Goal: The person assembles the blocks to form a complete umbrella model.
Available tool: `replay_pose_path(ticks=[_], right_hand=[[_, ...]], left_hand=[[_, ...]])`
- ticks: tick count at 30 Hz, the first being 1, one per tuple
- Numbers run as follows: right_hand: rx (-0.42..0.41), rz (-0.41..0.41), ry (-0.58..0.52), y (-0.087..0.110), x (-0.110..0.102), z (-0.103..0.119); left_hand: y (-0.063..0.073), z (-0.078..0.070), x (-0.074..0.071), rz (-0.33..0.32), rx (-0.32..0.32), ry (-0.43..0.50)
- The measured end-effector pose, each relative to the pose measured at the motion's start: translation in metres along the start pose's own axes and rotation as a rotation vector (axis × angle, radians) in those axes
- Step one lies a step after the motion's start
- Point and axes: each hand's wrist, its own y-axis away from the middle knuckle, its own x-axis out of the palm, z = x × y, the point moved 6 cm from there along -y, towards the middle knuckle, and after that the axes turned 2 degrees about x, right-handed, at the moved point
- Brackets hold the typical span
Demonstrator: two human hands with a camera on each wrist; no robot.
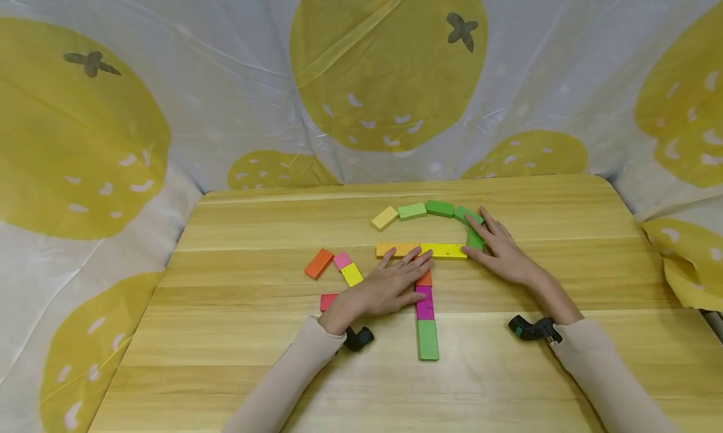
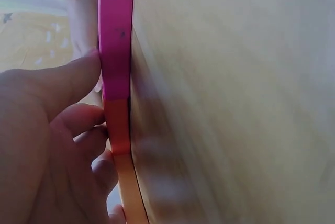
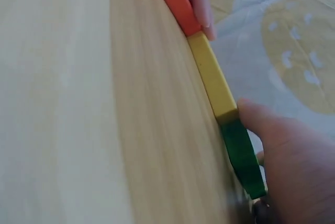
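Observation:
Wooden blocks lie in a figure on the table. An orange block (image 1: 390, 250) and a yellow block (image 1: 443, 251) form a crossbar. Below it runs a column: red-orange block (image 1: 425, 278), magenta block (image 1: 425, 304), light green block (image 1: 427, 340). Several blocks arch above, from a pale yellow block (image 1: 385, 218) to a dark green block (image 1: 476, 240) by the crossbar's right end. My left hand (image 1: 390, 287) lies palm down, fingertips on the crossbar and red-orange block, thumb touching the magenta block (image 2: 115, 46). With spread fingers, my right hand (image 1: 505, 255) touches the arch's right side; its thumb meets the yellow block's end (image 3: 213, 80).
Left of the figure lie an orange block (image 1: 319, 263), a pink block (image 1: 342, 260), a yellow block (image 1: 352, 274) and a red block (image 1: 328, 302) partly under the left wrist. Black wrist devices (image 1: 531, 328) sit at both cuffs. A fruit-patterned curtain (image 1: 237, 106) hangs behind the table.

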Motion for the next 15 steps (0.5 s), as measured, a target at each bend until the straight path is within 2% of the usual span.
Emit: replay_pose_path(ticks=[4,8,11,15], right_hand=[[-0.006,-0.014,0.026,0.000,0.001,-0.001],[-0.010,-0.014,0.037,0.001,0.001,-0.001],[-0.016,-0.013,0.037,0.002,0.001,0.000],[-0.025,-0.008,0.034,0.002,0.002,0.001]], left_hand=[[0.000,0.000,-0.002,-0.043,0.024,0.027],[0.006,-0.001,-0.012,-0.168,0.080,0.079],[0.019,0.003,-0.026,-0.289,0.114,0.088],[0.044,0.022,-0.046,-0.429,0.086,0.111]])
